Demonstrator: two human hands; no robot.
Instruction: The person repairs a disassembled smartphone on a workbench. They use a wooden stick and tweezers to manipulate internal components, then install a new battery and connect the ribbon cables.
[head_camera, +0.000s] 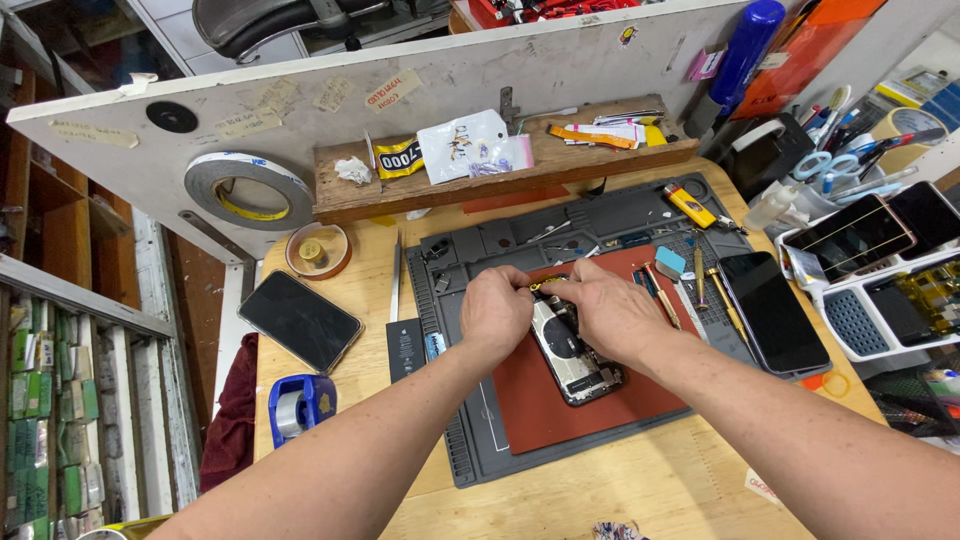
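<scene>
Two hands over one opened phone here. Biggest thing is the wooden surface, with a grey work mat covering its middle and a red pad on the mat's near half. The opened phone lies on that pad, insides up. Left hand is curled shut, pressing the phone's top end; right hand pinches a small yellow strip there. A dark phone sits by the surface's left edge, a blue tape dispenser just nearer.
</scene>
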